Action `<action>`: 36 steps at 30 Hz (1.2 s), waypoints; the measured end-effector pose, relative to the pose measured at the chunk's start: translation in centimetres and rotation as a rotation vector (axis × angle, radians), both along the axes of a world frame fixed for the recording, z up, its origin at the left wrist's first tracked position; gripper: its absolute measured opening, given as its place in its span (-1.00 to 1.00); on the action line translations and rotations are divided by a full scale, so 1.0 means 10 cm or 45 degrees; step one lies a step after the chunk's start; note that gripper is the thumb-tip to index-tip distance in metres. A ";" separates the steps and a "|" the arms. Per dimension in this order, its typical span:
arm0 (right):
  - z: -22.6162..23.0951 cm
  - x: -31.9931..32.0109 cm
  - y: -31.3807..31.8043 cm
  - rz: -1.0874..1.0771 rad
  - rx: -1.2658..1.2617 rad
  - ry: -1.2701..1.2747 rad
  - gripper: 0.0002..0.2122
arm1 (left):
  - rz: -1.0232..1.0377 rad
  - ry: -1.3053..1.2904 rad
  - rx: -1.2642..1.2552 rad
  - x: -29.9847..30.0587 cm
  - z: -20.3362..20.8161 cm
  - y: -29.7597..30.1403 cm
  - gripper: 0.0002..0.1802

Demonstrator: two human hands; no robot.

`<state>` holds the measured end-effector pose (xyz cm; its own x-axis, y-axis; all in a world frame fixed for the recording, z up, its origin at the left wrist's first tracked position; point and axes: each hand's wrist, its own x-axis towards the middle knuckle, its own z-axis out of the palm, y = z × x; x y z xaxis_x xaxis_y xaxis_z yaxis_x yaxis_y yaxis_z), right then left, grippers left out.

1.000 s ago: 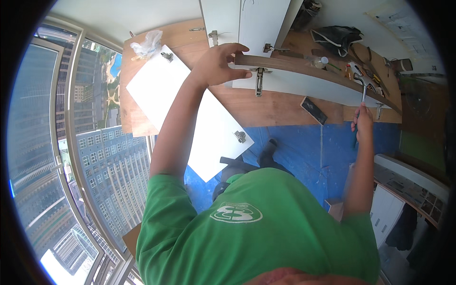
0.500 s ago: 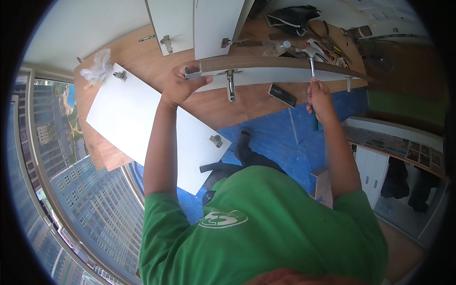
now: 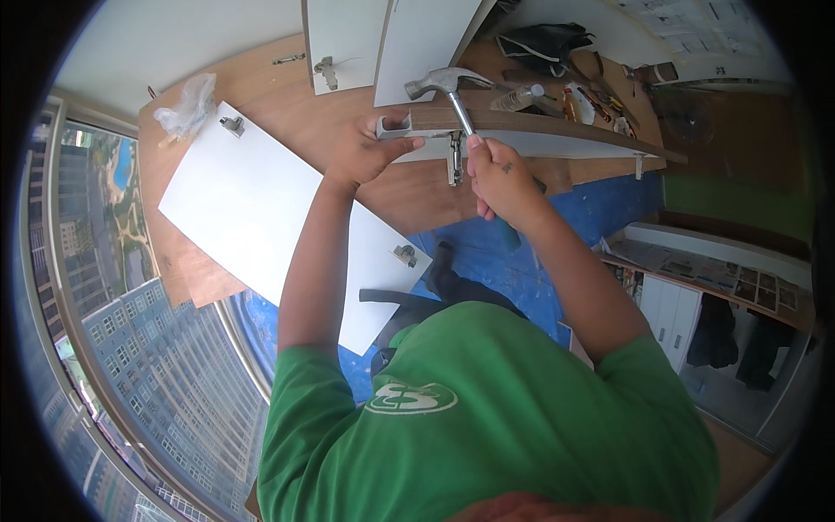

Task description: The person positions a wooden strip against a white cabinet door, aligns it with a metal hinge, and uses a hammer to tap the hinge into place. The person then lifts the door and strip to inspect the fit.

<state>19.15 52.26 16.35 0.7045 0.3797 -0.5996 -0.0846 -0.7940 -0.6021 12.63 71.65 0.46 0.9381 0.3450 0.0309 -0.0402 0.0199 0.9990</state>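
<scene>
The left hand [image 3: 364, 155] steadies the near end of a long white panel with a brown top edge [image 3: 557, 145], its grip closed with the thumb below and the fingers curled over a pale grey U-shaped channel [image 3: 391, 128] at the panel's left end; whether the channel is fixed there or merely held against it cannot be told. The right hand [image 3: 504, 178] is wrapped firmly around a claw hammer with a steel head and a dark teal grip [image 3: 459, 113].

The step in hand looks like positioning the hammer close to the held end. A stroke from this pose would call for a steady left hold, with thumb and fingers kept out of the head's path.

The hammer is in front of the panel's left portion, its head above the brown edge; contact between them cannot be made out. Its long axis slants from upper left to lower right, the striking face pointing left, the claw right, the butt toward the person's right side. The panel stands on edge above the brown wooden tabletop [image 3: 287, 94], running left to right with a slight downward slope, a metal hinge [image 3: 455, 161] on its near face.
</scene>
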 end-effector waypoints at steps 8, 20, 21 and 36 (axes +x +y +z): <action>0.02 -0.32 0.29 -0.072 0.059 -0.047 -0.57 | -0.002 0.044 0.156 -0.05 -0.06 0.00 -0.48; 0.00 -0.50 0.46 -0.049 0.081 -0.067 -0.55 | -0.003 -0.059 0.180 -0.13 0.16 -0.02 -0.58; 0.00 -0.50 0.46 -0.046 0.093 -0.067 -0.55 | -0.008 -0.075 0.165 -0.13 0.15 -0.02 -0.59; -0.14 -0.50 0.45 -0.061 0.212 -0.053 -0.55 | -0.025 -0.054 0.147 -0.13 0.14 -0.02 -0.58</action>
<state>14.15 56.80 14.99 0.7471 0.4365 -0.5013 -0.0921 -0.6789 -0.7284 11.32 71.42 1.87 0.9416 0.3186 0.1088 -0.0829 -0.0940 0.9921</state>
